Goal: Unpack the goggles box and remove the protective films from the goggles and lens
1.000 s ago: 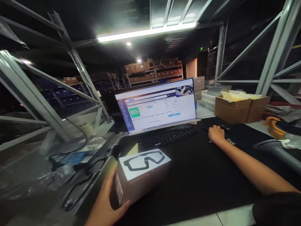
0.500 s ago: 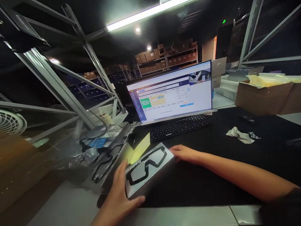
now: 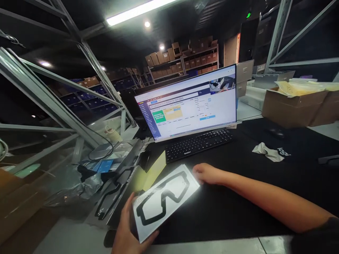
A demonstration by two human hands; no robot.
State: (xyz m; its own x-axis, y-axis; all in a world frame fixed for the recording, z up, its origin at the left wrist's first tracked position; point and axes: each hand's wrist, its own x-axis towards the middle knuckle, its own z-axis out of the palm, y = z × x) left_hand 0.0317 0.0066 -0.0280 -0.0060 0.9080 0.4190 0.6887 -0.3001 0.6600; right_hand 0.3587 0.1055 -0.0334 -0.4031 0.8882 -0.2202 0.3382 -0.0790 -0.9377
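Note:
A white box [image 3: 177,201] printed with a black goggle-shaped frame is held tilted above the black desk mat [image 3: 227,211]. My left hand [image 3: 129,225] wraps around its near left end, the thumb below and the fingers along the far side. At the right end, my right hand [image 3: 208,174] has its fingers curled at the box edge; the fingertips are partly hidden. A yellow paper [image 3: 156,169] lies just behind the box. To the left is a similar goggle-printed box [image 3: 115,194], darker in the shade.
Behind the hands stand a black keyboard [image 3: 196,145] and a lit monitor [image 3: 185,106]. A crumpled white tissue [image 3: 268,152] and a mouse [image 3: 275,133] lie to the right. An open cardboard box [image 3: 291,106] holds yellowish packets. Plastic wrapping [image 3: 79,183] clutters the left.
The box has come nearer and turned its printed face up into the light, now glaring brightly. My left hand has closed around its end. The view has shifted slightly.

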